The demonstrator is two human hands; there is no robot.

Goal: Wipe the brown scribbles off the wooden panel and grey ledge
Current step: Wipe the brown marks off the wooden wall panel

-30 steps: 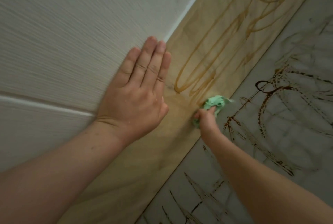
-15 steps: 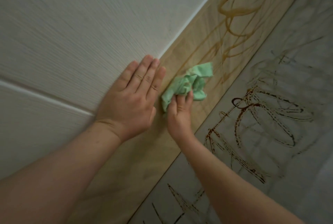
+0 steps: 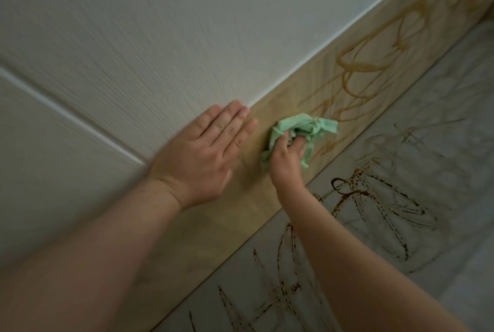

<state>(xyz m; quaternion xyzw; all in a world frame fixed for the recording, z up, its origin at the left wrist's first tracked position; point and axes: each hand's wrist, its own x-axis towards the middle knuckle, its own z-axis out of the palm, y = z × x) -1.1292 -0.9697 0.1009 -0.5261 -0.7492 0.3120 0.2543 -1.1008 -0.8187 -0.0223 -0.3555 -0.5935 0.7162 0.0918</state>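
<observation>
While the left hand lies flat, fingers straight, across the upper edge of the wooden panel, probably as a brace, the right hand grips a bunched green cloth against the panel. Brown scribbles remain on the panel beyond it, and more cover the grey ledge below.

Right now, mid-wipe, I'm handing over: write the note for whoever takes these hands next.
The left hand lies open, flat across the white wall and the wooden panel.
The right hand grips the green cloth against the panel.
Done: the panel stretch nearest the camera looks nearly free of marks.
Left: the brown scribbles beyond the cloth, and the dark scribbles along the grey ledge.
</observation>
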